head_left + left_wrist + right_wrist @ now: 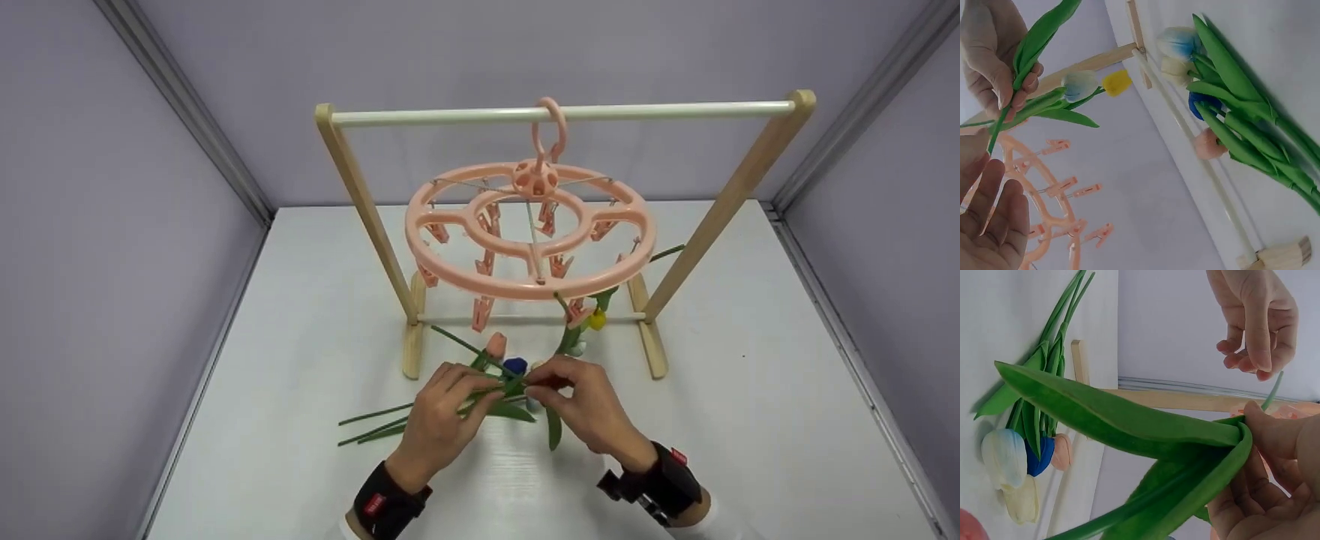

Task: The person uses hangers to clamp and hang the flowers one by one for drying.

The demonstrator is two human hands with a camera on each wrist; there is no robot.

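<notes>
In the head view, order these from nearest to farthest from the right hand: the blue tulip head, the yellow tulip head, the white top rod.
1. Blue tulip head, just left of the right hand.
2. Yellow tulip head, above it, under the ring.
3. White top rod, at the rack's top.
</notes>
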